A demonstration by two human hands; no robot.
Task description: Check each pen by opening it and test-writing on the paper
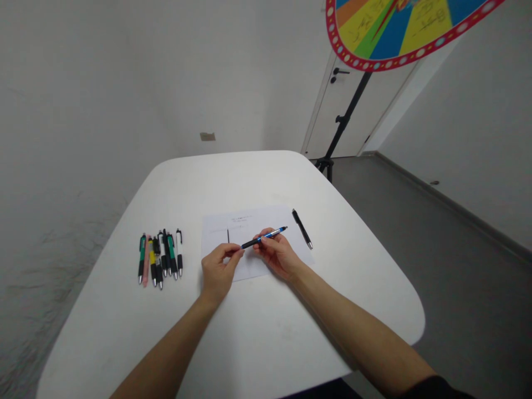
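Over the sheet of paper (218, 220), a blue-and-black ballpoint pen (272, 234) is held between both hands, tilted up to the right. My right hand (277, 254) grips its blue barrel between thumb and fingers. At the pen's lower left end, my left hand (220, 267) is closed in a pinch; the very tip is hidden by those fingers. A short, thin dark strip (228, 236) shows on the paper beyond my left hand; whether it is an object or a drawn mark is unclear. Small writing stands near the sheet's top.
A black pen (302, 229) lies across the paper's right side. Several pens (172, 256) in green, yellow, white, pink and black lie side by side on the white table (233, 177) at left. A colourful wheel (386, 39) on a black stand (347, 119) is beyond the table.
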